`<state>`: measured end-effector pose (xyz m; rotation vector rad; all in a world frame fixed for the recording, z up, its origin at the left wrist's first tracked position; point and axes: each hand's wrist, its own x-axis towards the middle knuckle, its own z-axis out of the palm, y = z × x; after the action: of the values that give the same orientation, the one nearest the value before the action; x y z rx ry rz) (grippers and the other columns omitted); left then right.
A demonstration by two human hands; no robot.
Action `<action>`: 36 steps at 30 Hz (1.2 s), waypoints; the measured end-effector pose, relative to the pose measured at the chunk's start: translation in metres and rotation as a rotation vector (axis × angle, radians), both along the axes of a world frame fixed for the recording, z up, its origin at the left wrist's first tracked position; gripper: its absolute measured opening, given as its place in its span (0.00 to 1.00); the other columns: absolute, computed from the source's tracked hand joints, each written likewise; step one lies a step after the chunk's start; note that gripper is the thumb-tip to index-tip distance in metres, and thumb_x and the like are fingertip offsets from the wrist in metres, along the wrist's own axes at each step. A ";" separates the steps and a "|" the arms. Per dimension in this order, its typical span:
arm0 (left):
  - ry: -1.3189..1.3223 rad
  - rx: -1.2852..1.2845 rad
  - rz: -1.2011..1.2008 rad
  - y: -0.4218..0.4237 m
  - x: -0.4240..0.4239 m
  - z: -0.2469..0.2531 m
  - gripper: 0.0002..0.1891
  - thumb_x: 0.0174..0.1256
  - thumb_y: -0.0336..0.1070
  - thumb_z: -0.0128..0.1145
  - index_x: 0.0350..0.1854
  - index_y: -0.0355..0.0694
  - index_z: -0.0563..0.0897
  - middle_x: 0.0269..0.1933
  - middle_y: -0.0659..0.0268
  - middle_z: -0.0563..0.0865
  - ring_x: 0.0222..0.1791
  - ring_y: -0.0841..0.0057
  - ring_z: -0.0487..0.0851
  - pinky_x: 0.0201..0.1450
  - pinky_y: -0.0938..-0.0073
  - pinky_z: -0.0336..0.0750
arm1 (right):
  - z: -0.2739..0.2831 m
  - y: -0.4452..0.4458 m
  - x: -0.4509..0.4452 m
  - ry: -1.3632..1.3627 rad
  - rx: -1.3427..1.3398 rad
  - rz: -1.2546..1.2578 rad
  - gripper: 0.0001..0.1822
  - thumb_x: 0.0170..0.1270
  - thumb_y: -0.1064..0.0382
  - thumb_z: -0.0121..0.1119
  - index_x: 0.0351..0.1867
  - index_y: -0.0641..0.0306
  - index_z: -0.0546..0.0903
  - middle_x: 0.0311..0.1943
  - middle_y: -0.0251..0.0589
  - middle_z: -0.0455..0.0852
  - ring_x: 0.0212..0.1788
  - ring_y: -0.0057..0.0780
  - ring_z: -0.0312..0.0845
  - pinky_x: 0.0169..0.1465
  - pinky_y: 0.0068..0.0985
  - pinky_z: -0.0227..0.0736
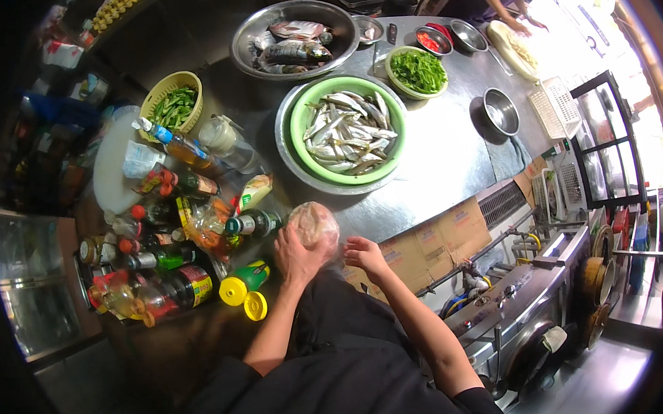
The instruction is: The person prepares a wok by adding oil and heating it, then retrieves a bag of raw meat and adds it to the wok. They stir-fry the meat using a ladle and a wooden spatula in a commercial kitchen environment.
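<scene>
My left hand (301, 255) is wrapped around a rounded translucent plastic bag or tub (313, 221) with pale pinkish contents, at the near edge of the steel table. Which of the two it is, I cannot tell. To its right, my right hand (367, 255) hangs just apart from it, fingers loosely curled with nothing seen in them. Beyond the bag or tub, a green plastic basin (297, 144) heaped with small silvery fish (350, 131) sits inside a wider metal basin (286, 164). A dark glass bottle (260, 222) lies or leans just left of my left hand.
Many bottles crowd the left, including a green bottle with a yellow flip cap (249, 283). Farther back are a steel bowl of large fish (295, 47), a basket of cut green peppers (173, 105) and chopped greens (417, 70). A co-worker's hands (520, 26) are at the far right.
</scene>
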<state>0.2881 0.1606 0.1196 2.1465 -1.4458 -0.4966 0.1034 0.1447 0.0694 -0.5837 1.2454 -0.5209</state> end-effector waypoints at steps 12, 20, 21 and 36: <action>-0.019 0.047 -0.332 -0.029 -0.027 0.038 0.41 0.38 0.49 0.73 0.59 0.41 0.73 0.54 0.49 0.74 0.55 0.50 0.72 0.59 0.55 0.68 | -0.022 -0.008 -0.012 -0.468 0.242 -0.252 0.23 0.53 0.80 0.42 0.54 0.71 0.73 0.47 0.44 0.81 0.48 0.31 0.77 0.53 0.28 0.72; 0.861 0.270 -0.183 -0.038 0.003 0.002 0.43 0.47 0.51 0.71 0.63 0.30 0.68 0.59 0.53 0.77 0.59 0.65 0.76 0.62 0.67 0.69 | 0.056 -0.026 -0.018 -0.157 -0.031 -0.070 0.26 0.48 0.82 0.45 0.54 0.73 0.73 0.43 0.40 0.81 0.44 0.26 0.76 0.52 0.23 0.70; 1.119 0.301 -0.153 -0.037 0.004 0.001 0.41 0.49 0.50 0.69 0.63 0.29 0.68 0.59 0.54 0.77 0.58 0.64 0.77 0.61 0.67 0.70 | 0.069 -0.029 -0.019 -0.139 -0.088 -0.034 0.27 0.48 0.82 0.46 0.54 0.73 0.73 0.43 0.39 0.81 0.44 0.26 0.76 0.52 0.22 0.70; 2.424 0.094 0.054 -0.007 -0.061 -0.005 0.25 0.74 0.49 0.39 0.66 0.38 0.65 0.66 0.55 0.69 0.65 0.62 0.69 0.69 0.57 0.63 | 0.186 -0.039 -0.087 0.368 -0.674 0.099 0.11 0.58 0.76 0.54 0.43 0.71 0.80 0.35 0.35 0.82 0.33 0.12 0.73 0.37 0.12 0.67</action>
<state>0.2267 0.1540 0.1146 0.2954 0.1688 -1.9232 0.0160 0.1061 0.2552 -1.3506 1.3689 -0.7781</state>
